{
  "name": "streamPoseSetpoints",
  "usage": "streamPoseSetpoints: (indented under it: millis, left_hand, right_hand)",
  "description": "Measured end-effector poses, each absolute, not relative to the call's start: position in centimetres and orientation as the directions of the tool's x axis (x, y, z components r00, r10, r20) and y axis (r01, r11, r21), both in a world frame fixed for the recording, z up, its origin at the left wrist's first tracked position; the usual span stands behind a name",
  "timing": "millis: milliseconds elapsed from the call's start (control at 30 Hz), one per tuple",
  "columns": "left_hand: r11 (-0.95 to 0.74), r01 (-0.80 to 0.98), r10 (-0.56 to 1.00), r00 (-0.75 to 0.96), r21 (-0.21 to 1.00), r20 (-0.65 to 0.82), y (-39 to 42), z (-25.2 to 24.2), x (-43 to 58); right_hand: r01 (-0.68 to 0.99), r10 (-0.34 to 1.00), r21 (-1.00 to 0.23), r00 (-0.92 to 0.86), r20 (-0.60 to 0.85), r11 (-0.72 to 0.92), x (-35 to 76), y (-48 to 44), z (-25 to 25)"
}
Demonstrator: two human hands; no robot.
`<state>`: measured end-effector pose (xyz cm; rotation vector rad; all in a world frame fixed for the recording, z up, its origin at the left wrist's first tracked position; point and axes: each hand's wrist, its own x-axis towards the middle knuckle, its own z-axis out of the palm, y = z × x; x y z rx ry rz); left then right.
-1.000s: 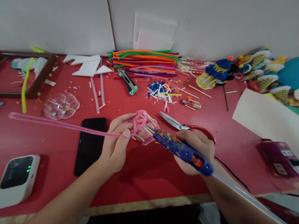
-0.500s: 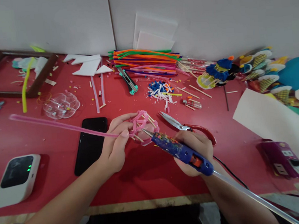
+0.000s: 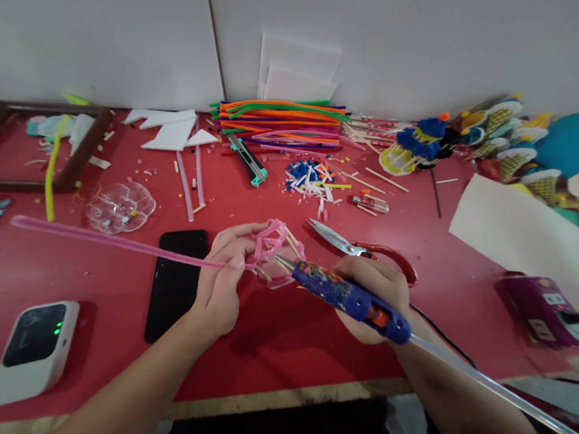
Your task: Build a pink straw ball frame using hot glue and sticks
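My left hand (image 3: 222,276) is closed on a small pink frame (image 3: 270,240) built of pipe cleaner and short wooden sticks. From between its fingers a long pink pipe cleaner (image 3: 105,241) stretches out to the left. My right hand (image 3: 373,294) grips a blue, paint-stained hot glue gun (image 3: 332,287). The gun's metal nozzle points at the frame's near side; whether it touches I cannot tell. A long clear glue stick (image 3: 487,382) sticks out of the gun's back end. Just beyond the right hand lie red-handled scissors (image 3: 339,238).
A black phone (image 3: 175,286) lies under the left wrist's side, with a white device (image 3: 34,351) further left. Pipe cleaners (image 3: 282,124), a cutter (image 3: 249,160) and scraps (image 3: 311,178) lie at the back. A purple power block (image 3: 547,310) sits right; the gun's cord (image 3: 449,338) trails nearby.
The glue gun's nozzle has shifted very slightly left along the pink frame. Both hands keep their holds, and the whole view has moved a little.
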<state>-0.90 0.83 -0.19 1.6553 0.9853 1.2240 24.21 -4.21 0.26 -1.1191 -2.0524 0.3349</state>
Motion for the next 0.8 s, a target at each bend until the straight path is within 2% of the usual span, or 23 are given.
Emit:
streamPoseSetpoints:
  millis: [167, 500, 800]
  left_hand:
    - [-0.282, 0.051, 0.942, 0.207, 0.958, 0.266, 0.9, -0.1, -1.0]
    - [-0.160, -0.011, 0.966, 0.204, 0.987, 0.159, 0.7, 1.3, -0.7]
    - [-0.183, 0.024, 0.953, 0.250, 0.983, 0.172, 0.6, 1.6, -0.7]
  right_hand:
    - [0.512, 0.765, -0.574, -0.342, 0.546, 0.639, 23.8, -4.0, 0.5]
    - [0.576, 0.783, -0.552, -0.293, 0.549, 0.603, 23.4, -4.3, 0.8]
    - [0.609, 0.809, -0.555, -0.280, 0.517, 0.566, 23.3, -4.8, 1.2]
